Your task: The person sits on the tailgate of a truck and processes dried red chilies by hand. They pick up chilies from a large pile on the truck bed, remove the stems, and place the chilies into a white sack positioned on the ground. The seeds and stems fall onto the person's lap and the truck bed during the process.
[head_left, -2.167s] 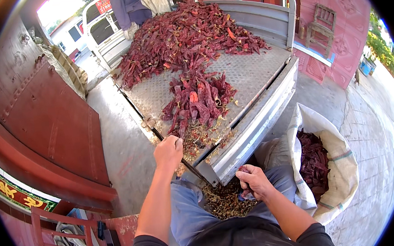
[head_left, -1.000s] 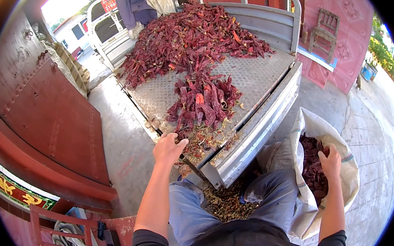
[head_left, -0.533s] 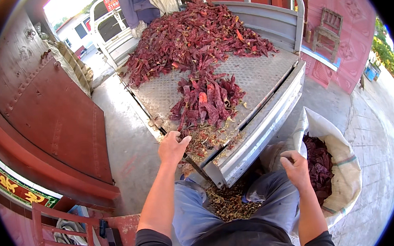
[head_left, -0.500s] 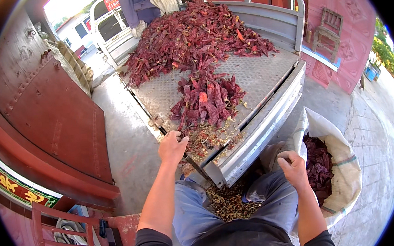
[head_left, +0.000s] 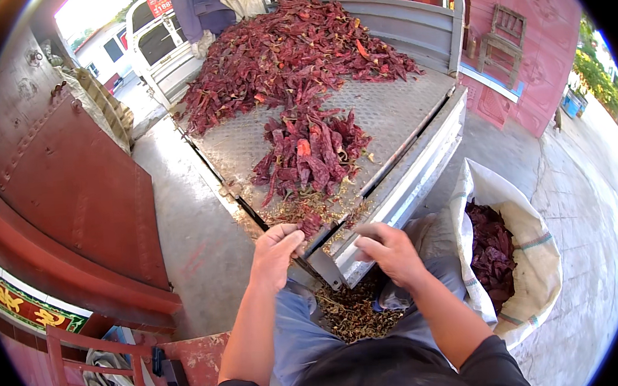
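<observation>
My left hand (head_left: 276,257) is pinched on a dried red chili (head_left: 310,222) at the near corner of the truck bed (head_left: 404,113). My right hand (head_left: 390,255) hovers just right of it over the metal edge, fingers loosely bent and apart, holding nothing I can see. Ahead lies a small pile of wrinkled chilies (head_left: 309,153), joined to a large heap (head_left: 276,57) farther back. Stems and seeds (head_left: 285,213) litter the corner. Right of my legs, an open white woven sack (head_left: 529,270) contains dark red chilies (head_left: 489,248).
A red metal door (head_left: 85,210) stands left. A red chair (head_left: 102,383) and black box (head_left: 177,377) are at lower left. More debris (head_left: 351,313) lies between my feet. A wooden chair (head_left: 500,43) stands by the pink wall (head_left: 544,44). Purple cloth (head_left: 193,10) hangs at the bed's far end.
My right hand has moved left from the sack to the bed's corner. My left hand has shifted down and right, with a chili now at its fingertips.
</observation>
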`<state>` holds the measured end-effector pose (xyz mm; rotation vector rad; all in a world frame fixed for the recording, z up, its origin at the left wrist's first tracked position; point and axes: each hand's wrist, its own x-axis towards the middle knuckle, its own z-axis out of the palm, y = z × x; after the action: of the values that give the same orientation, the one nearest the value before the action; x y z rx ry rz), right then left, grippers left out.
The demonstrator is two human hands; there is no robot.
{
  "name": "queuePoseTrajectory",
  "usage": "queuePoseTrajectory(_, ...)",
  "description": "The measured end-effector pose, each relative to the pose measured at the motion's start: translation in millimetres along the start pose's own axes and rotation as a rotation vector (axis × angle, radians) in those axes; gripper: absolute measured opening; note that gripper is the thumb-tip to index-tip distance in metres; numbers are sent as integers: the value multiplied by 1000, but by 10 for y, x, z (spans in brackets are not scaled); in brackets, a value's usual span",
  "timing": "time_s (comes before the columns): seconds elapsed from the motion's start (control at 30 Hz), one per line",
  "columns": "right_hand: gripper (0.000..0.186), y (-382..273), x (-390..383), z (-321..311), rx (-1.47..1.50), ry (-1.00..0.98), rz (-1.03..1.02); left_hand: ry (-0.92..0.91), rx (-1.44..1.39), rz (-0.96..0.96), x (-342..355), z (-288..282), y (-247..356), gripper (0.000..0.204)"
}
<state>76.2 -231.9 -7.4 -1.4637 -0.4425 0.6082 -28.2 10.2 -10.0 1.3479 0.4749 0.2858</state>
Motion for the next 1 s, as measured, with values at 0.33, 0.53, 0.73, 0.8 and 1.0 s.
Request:
queuePoseTrajectory(0.33, 17, 231, 75, 52, 333, -100, 152, 303, 880, 491, 590, -246, -150, 22)
queuePoseTrajectory(0.53, 16, 351, -257, -110, 425, -104, 263, 355, 1332, 292, 939, -159, -1, 26)
queuePoseTrajectory(0.73, 22, 507, -231, -218, 458, -133, 235, 302, 1147, 595, 832, -219, -30, 14)
queuePoseTrajectory(0.8, 21, 487, -146, -199, 465, -105, 215, 172, 1045, 652, 617, -134, -2, 11)
queuePoseTrajectory(1.0, 37, 89, 20, -28, 382, -224, 42, -261, 569, 430, -242, 221, -48, 6)
